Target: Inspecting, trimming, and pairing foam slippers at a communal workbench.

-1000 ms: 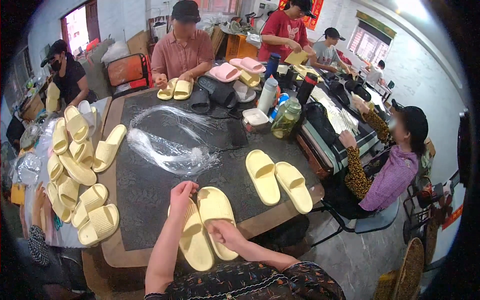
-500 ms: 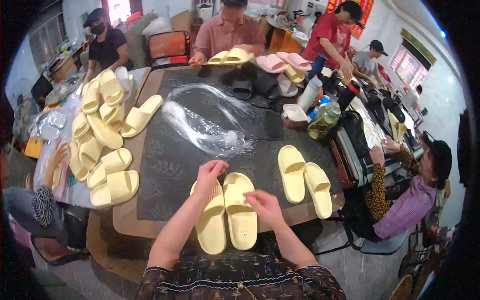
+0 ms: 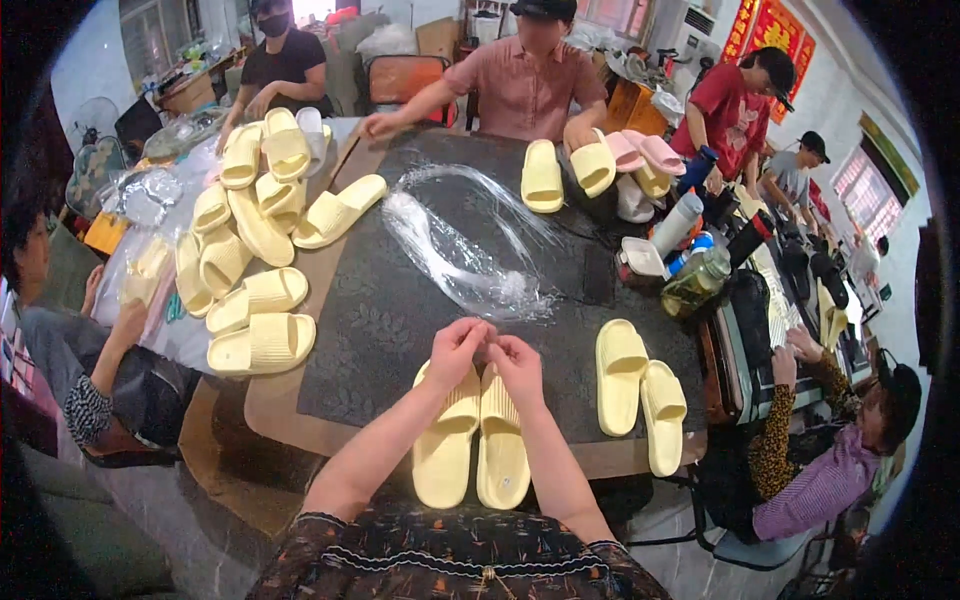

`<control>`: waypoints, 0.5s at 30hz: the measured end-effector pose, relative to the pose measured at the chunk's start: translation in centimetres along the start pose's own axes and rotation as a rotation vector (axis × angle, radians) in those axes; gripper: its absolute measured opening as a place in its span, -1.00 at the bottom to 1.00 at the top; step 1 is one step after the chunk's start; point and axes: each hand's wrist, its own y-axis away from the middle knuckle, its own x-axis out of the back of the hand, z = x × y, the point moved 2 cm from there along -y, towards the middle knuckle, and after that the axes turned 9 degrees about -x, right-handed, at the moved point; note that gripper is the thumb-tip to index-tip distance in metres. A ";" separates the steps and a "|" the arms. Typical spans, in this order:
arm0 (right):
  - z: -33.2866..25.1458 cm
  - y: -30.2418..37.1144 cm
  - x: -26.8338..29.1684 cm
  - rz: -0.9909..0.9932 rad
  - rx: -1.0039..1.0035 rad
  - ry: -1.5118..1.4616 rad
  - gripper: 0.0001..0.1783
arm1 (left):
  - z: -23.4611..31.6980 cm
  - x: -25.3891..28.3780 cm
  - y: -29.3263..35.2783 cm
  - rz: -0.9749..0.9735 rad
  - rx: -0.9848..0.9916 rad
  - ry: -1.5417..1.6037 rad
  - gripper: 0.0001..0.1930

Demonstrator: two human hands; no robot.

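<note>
A pair of pale yellow slide slippers, the left slipper (image 3: 446, 462) and the right slipper (image 3: 503, 465), lies side by side at the table's near edge, heels toward me. Over their toe ends, my left hand (image 3: 458, 352) and my right hand (image 3: 515, 366) meet with fingertips pinched together. Whatever the fingers hold, if anything, is too small to make out. Just beyond my hands lies a loose bundle of clear plastic strands (image 3: 430, 245) on the dark tabletop (image 3: 345, 350). Both hands partly cover the slippers' straps.
Another yellow pair (image 3: 622, 375) rests to my right. Yellow slippers (image 3: 262, 343) are piled at the left. Bottles (image 3: 697, 282) and a lidded container (image 3: 640, 262) stand at the right edge. Across the table, a person (image 3: 535, 85) touches yellow slippers (image 3: 592, 165); other people sit or stand around.
My hands have come together above the slippers; the right hand has left the right slipper's strap. Across the table, the person has set a yellow pair down, soles toward the tabletop. The view has shifted.
</note>
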 end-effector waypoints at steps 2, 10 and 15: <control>0.4 0.0 0.5 0.031 -0.007 -0.053 -0.83 | 0.1 -0.1 -0.2 0.028 -0.141 -0.128 -0.82; -1.4 0.1 0.1 0.111 0.098 -0.082 -0.88 | -0.2 1.1 -0.8 0.075 0.066 -0.078 -0.80; -0.5 0.2 0.5 0.128 0.093 -0.096 -0.89 | -0.2 0.7 -0.6 0.079 0.109 -0.044 -0.78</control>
